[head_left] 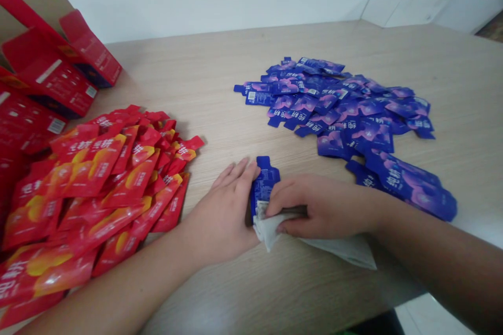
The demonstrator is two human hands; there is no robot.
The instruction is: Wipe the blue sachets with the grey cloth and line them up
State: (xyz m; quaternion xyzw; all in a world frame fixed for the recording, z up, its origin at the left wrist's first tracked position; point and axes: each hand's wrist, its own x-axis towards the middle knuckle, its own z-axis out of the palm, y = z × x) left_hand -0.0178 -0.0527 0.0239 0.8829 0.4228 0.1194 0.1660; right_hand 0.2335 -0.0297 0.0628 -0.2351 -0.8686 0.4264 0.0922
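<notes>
Cloth point(270, 231) is pinched by the right hand point(328, 205) against a pouch point(264, 180) steadied by the flattened left hand point(228, 214); apparent wiping likely needs steady pressure next.

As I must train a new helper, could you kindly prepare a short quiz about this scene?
1. Choose: what colour is the cloth that the right hand holds at the blue sachet? A green; B white; C red.
2. True or false: the pile of red sachets lies beside red cartons.
3. Short answer: which hand is nearer to that red pile?

Key: 1 B; 2 true; 3 the left hand.
</notes>
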